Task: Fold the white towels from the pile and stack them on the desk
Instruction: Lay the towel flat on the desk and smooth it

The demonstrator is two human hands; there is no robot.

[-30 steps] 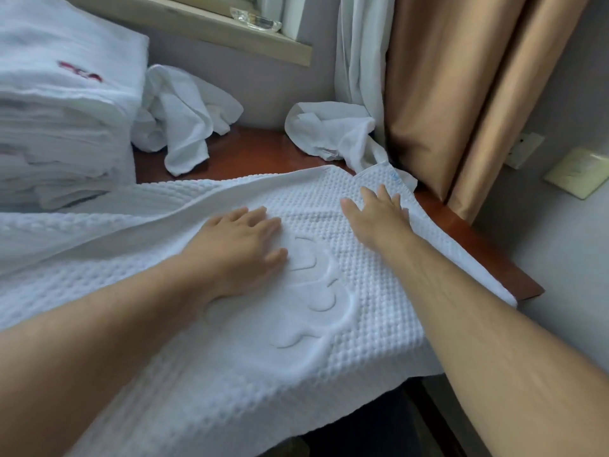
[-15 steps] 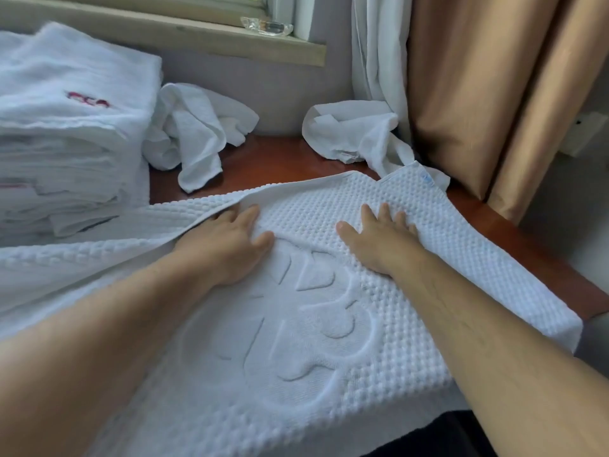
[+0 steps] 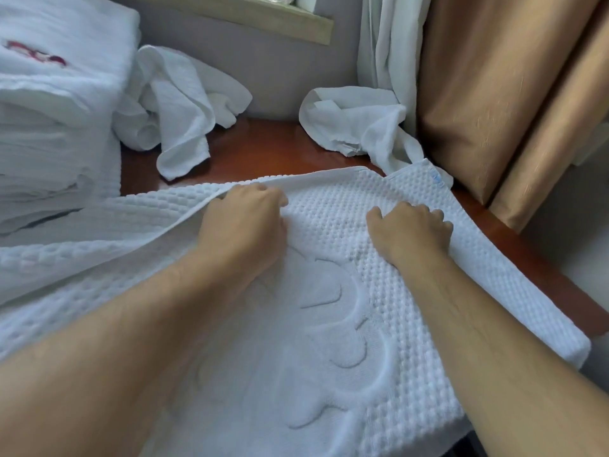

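Reddish wood bench (image 3: 263,153) ahead of us, set against a grey wall with a window sill (image 3: 263,18) above and tan curtains (image 3: 494,94) on the right. Spread across the bench, we see a white waffle towel (image 3: 346,324) with a raised flower-like pattern in its middle, its near part hanging over the front edge. Both of our hands are on its far part. Our left hand (image 3: 245,219) has its fingers curled over the towel's far hem, gripping the fold there. Our right hand (image 3: 410,229) sits just beside it to the right, fingers bent and bunching the cloth near the far right corner, where a small blue tag (image 3: 436,179) shows. On the left rises a stack (image 3: 59,110) of folded white towels, the top one carrying a red mark. Behind our hands lie two crumpled towels: one (image 3: 178,103) just beside the stack, another (image 3: 356,120) at the foot of a white curtain (image 3: 389,44), its tail touching the spread towel's corner.
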